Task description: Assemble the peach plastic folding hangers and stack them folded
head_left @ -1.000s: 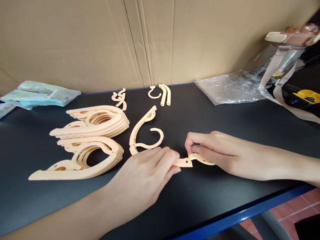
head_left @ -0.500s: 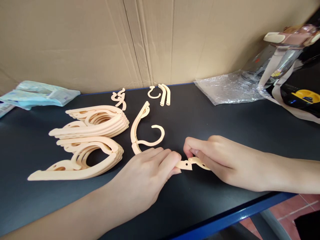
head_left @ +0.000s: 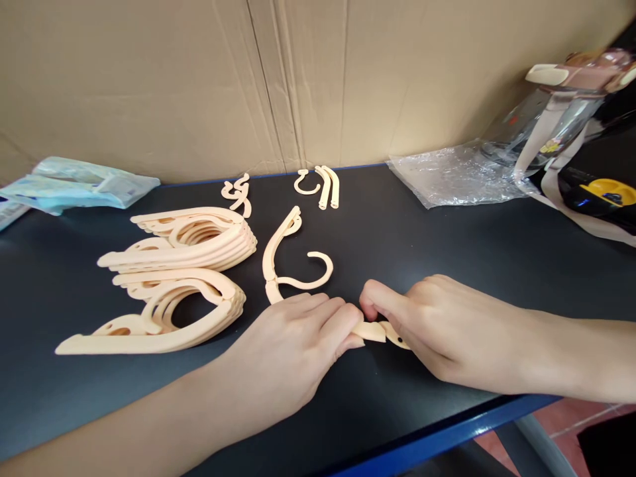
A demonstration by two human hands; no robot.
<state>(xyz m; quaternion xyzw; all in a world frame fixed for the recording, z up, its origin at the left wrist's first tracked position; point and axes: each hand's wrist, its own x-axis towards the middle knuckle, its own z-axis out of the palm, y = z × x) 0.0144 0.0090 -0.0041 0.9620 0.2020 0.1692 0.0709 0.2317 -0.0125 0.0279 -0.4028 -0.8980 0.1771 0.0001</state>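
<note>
My left hand (head_left: 308, 338) is wrapped round a cream plastic hanger (head_left: 271, 262), whose hook (head_left: 322, 275) curls out above the knuckles and whose arm end (head_left: 371, 331) pokes out past the thumb. At that end, my right hand (head_left: 427, 318) grips a small cream end piece (head_left: 396, 336) with a hole in it. The piece meets the arm end; whether they are joined cannot be made out. Left of my hands lie two stacks of folded cream hangers, a rear stack (head_left: 218, 248) and a front stack (head_left: 149, 341).
Loose hooked pieces (head_left: 241, 195), a single hook (head_left: 307, 189) and two curved bars (head_left: 329, 187) lie along the back edge. A blue packet (head_left: 84, 189) is at the left. Clear film (head_left: 447, 179) and a strapped bottle (head_left: 561, 112) stand right, before cardboard (head_left: 173, 86).
The end piece has turned and moved against the hanger's arm end. My right hand has shifted slightly left, and the hanger with its hook has moved a little right.
</note>
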